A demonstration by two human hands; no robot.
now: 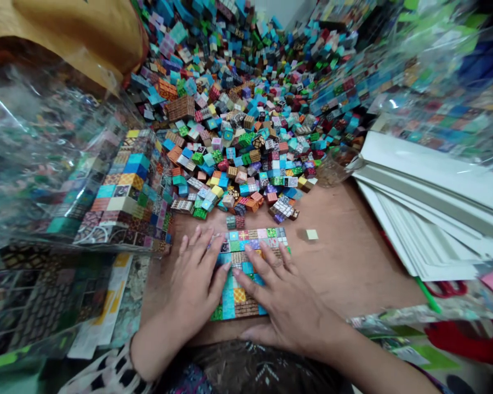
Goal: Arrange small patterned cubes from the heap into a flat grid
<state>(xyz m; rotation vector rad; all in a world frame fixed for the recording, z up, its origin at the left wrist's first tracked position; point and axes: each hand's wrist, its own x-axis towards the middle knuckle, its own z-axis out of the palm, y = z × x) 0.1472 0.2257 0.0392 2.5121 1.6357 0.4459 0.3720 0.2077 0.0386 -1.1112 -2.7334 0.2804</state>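
A flat block of small patterned cubes [239, 296], set side by side in rows, lies on the brown board [337, 262] in front of me. My left hand [195, 273] rests along its left side, fingers stretched out and pointing away from me. Across its right part lies my right hand [281, 290], with the fingers spread on the cubes. Neither hand holds anything. My fingers and palms cover parts of the block. Just beyond its far edge sit two joined cubes [235, 221], and a pale single cube [311, 235] lies to the right.
A large heap of loose printed cubes [238, 137] fills the back. At left stands a plastic-wrapped stack of cubes [123, 191]. White card sheets [427, 219] are piled at right, near red-handled scissors [446, 288]. More clear plastic packs [443, 120] lie behind the sheets.
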